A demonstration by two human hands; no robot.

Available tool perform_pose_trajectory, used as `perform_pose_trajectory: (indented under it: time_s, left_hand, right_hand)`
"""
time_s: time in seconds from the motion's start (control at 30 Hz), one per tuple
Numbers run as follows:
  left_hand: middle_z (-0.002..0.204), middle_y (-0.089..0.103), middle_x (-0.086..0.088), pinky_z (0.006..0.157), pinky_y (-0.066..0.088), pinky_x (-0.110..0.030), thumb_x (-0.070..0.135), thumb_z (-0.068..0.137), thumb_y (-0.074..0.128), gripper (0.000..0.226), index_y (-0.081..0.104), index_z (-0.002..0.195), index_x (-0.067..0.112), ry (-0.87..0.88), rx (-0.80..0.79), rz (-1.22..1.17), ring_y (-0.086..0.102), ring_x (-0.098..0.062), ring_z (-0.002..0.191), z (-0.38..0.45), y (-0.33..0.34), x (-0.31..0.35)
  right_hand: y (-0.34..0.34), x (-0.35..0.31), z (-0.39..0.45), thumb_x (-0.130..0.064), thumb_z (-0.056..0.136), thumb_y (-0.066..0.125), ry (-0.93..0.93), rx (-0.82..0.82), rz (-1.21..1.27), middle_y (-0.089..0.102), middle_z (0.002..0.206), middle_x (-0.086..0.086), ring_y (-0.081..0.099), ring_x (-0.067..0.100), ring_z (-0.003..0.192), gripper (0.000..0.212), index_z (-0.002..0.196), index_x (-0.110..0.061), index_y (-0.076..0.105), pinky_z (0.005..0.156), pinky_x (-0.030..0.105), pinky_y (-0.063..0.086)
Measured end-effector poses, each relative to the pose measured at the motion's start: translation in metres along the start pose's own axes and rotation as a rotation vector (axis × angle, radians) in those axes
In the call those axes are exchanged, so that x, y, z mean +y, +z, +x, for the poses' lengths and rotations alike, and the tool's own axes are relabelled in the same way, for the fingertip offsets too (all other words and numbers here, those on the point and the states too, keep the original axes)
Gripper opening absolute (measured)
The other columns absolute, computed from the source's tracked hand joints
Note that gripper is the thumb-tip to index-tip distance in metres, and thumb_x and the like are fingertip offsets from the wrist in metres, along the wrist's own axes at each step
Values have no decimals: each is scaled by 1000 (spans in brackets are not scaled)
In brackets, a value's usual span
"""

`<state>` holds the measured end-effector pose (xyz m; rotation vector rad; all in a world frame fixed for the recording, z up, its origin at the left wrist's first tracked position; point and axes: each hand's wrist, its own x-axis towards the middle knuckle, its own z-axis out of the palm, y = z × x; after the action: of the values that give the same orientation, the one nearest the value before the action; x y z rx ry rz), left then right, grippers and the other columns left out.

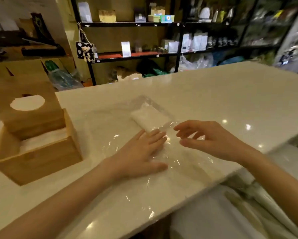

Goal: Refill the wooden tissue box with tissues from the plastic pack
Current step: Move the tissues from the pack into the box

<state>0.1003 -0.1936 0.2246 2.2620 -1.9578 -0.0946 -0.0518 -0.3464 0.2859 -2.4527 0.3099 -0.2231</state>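
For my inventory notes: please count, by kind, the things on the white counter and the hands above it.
Wooden box: 1
Wooden lid: 1
Plastic pack: 1
Hands: 2, left hand and right hand
Total: 5

Pale stone-like counter (213,94), polished and glossy, dotted with bright lamp reflections toward the right of the frame. Clear plastic pack (150,107) at centre, thin, crinkled, shiny film catching glints, spread loose toward the lower middle. Inside it, white tissues (149,118), soft and matt. At left, wooden tissue box (39,159), light honey-toned, smooth, satin rather than glossy, with visible grain; more matt white paper within. Leaning on it, wooden lid (24,88) of the same finish. Across the upper frame, dark matt metal shelving (127,24).
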Motion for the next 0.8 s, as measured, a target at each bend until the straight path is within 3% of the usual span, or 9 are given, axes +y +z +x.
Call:
perform_pose_trajectory:
  time_s: [0.1,0.2,0.3,0.43,0.53,0.6,0.67,0.73,0.8]
  left_hand:
    - [155,17,9,111,-5,-25,59,82,25,70,23,143,24,46,35,-12,1,-5,142,2,7,-2]
    - [147,39,3,108,6,-23,50,90,17,59,41,135,21,126,148,-20,13,-5,137,3,12,-6]
    - [149,26,14,110,0,-21,56,86,8,65,35,138,28,68,119,-121,10,2,139,5,10,-8]
    - [144,16,26,113,-4,-18,55,86,17,52,29,135,40,8,120,-343,4,12,136,10,-10,-8]
    - [145,16,25,113,-2,-18,41,96,28,39,28,135,41,-4,125,-397,7,11,136,11,-29,-11]
    - [149,21,19,115,4,-24,40,96,27,42,29,138,35,-122,169,-429,14,3,139,19,-40,-22]
    - [152,25,9,114,8,-25,36,98,22,45,28,141,26,-307,225,-453,20,-7,140,31,-47,-39]
    - [155,20,0,114,7,-28,30,100,17,45,23,143,20,-452,207,-323,18,-15,142,41,-45,-58]
    - [157,11,-2,115,0,-35,25,100,13,45,15,145,19,-506,135,-226,10,-16,144,45,-38,-74]
  right_hand:
    - [5,5,-18,-21,83,65,30,-14,58,73,93,-7,64,1,86,15,95,-29,69,77,17,50]
    - [14,10,-29,-18,84,64,46,-68,109,74,93,-6,65,3,86,14,94,-25,72,79,20,51]
    - [27,15,-36,-27,86,57,20,-115,88,70,109,-11,63,4,97,23,106,-24,70,88,20,48]
    - [50,18,-29,-39,91,32,-123,-136,-158,33,148,-6,24,-1,135,53,139,-17,38,109,9,14]
    - [62,13,-6,-44,96,20,-189,-112,-319,0,155,-8,-4,-3,137,59,147,-17,11,108,7,-8]
    - [68,12,15,-42,97,21,-180,-111,-413,-9,155,-8,-13,0,139,60,148,-18,-1,110,15,-12]
    - [74,17,37,-50,92,12,-185,-66,-486,-5,158,-3,-12,8,143,65,148,-18,0,116,27,-9]
    - [80,25,55,-62,81,-9,-187,-44,-531,-2,159,0,-14,9,142,82,148,-17,5,119,36,-5]
    - [84,32,70,-66,76,-15,-173,-54,-553,-1,159,3,-13,9,142,89,148,-16,2,119,37,-3]
